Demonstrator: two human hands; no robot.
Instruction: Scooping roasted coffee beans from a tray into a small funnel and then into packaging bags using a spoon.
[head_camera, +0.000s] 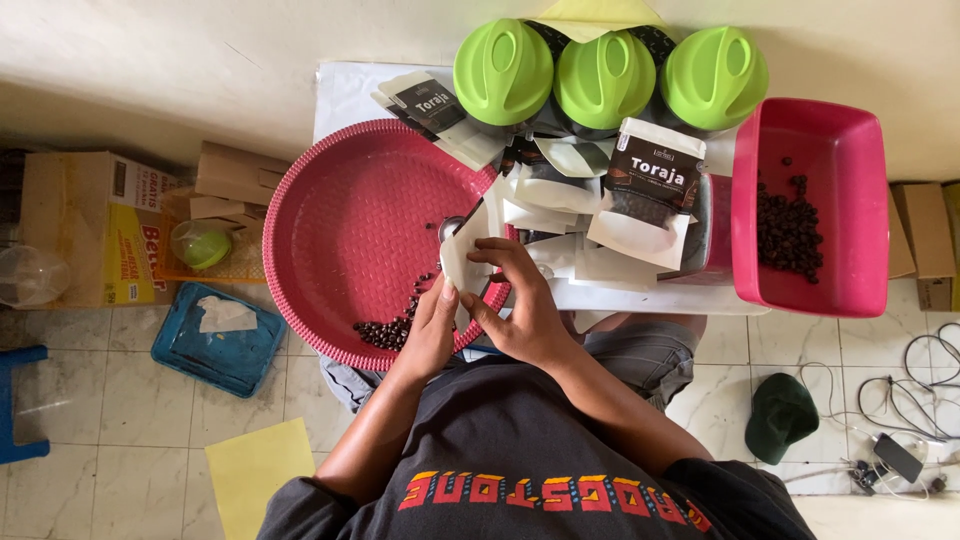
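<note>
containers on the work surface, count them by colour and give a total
Round green-lidded jars: 3
Round pink woven plastic tray with dark coffee beans: 1
Rectangular pink plastic tub with beans: 1
Total: 5
Both hands, left hand and right hand, hold a small white pouch.

Home packing area on a tiled floor (120, 450); cardboard boxes (90, 225) along the wall. Pouches (650, 190), jars (605, 80), coffee beans (790, 225) present.

Bright, even daylight, soft shadows; edges perhaps slightly bowed, focus sharp.
</note>
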